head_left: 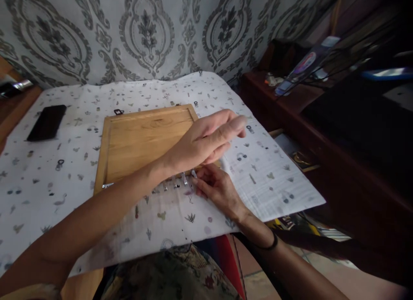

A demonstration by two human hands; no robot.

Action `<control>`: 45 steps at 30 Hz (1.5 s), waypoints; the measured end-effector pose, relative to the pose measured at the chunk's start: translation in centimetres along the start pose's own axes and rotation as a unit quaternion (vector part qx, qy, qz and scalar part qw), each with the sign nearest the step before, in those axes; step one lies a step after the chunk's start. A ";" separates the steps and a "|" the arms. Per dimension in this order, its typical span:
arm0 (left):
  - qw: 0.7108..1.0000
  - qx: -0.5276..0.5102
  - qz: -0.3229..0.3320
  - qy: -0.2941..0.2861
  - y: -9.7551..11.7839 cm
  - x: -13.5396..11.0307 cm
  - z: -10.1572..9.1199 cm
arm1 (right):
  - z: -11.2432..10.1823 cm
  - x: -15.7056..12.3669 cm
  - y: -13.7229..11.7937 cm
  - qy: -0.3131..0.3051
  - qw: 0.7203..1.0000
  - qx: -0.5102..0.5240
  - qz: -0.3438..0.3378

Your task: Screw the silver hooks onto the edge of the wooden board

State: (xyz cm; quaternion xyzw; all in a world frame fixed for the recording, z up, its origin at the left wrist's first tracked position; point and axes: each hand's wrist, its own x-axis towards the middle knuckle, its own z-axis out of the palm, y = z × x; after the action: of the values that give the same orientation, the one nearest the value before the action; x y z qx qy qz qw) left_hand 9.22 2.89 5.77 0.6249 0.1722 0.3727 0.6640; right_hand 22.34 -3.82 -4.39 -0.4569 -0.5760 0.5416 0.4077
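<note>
A shallow wooden tray or framed panel [142,140] lies on the patterned white cloth in front of me. My left hand [206,138] reaches over its right side, above my right hand; the fingers are loosely bent and apart, slightly blurred, with nothing visible in them. At the near edge of the wood, my right hand [217,188] has its thumb and fingers closed around a small shiny strip [194,174]. Several similar small, shiny strips [184,179] stand in a row along that edge, partly hidden by my left forearm. Their exact kind cannot be made out.
A black phone [47,122] lies at the left on the white cloth [258,179]. A patterned grey curtain [148,33] hangs behind. To the right are a dark red desk [284,110], a purplish bottle [306,65] and a partly open drawer [293,151].
</note>
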 end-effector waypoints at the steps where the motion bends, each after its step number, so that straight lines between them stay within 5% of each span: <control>1: 0.999 -0.002 -0.007 -0.032 0.1 0.1 -0.1 | 0.0 0.0 -0.1 0.000 1.000 -0.007 0.003; 3: 0.999 0.000 -0.010 -0.032 0.1 0.2 0.0 | 0.0 0.0 -0.2 -0.001 1.000 -0.017 0.008; 10: 0.980 0.043 0.035 0.192 -0.5 0.3 1.1 | 0.0 0.1 -0.3 -0.007 1.000 0.006 0.000; 12: 0.984 0.018 0.031 0.175 -0.6 0.5 0.8 | 0.0 0.1 -0.3 -0.005 1.000 0.011 0.005; 16: 0.999 -0.023 -0.003 0.038 -0.5 0.7 -0.4 | 0.1 0.1 -0.2 -0.003 0.999 0.032 0.019; 19: 0.999 -0.030 -0.002 0.015 -0.4 0.7 -0.8 | 0.1 0.1 0.0 -0.001 0.999 0.046 0.015; 25: 0.980 0.053 0.011 0.189 0.1 0.3 0.8 | 0.0 0.3 0.1 0.000 0.999 0.047 0.007; 31: 0.958 0.050 0.059 0.274 -1.1 0.3 1.4 | 0.1 0.2 -0.2 -0.003 0.999 0.045 0.002; 34: 0.968 0.052 0.088 0.231 -1.5 0.2 1.0 | 0.1 0.2 -0.2 -0.001 0.999 0.047 -0.001; 40: 1.000 -0.003 0.015 0.016 -0.4 -0.1 0.3 | 0.1 0.2 0.1 -0.006 1.000 0.019 -0.005; 45: 1.000 -0.012 0.013 0.008 -0.7 0.2 -0.7 | 1.0 0.7 -0.2 0.042 0.999 0.016 -0.009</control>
State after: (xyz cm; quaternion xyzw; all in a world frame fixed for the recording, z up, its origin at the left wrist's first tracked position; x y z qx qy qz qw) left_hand 9.11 3.56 4.99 0.6157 0.1650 0.3888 0.6653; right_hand 21.21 -3.35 -4.27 -0.4677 -0.5537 0.5269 0.4438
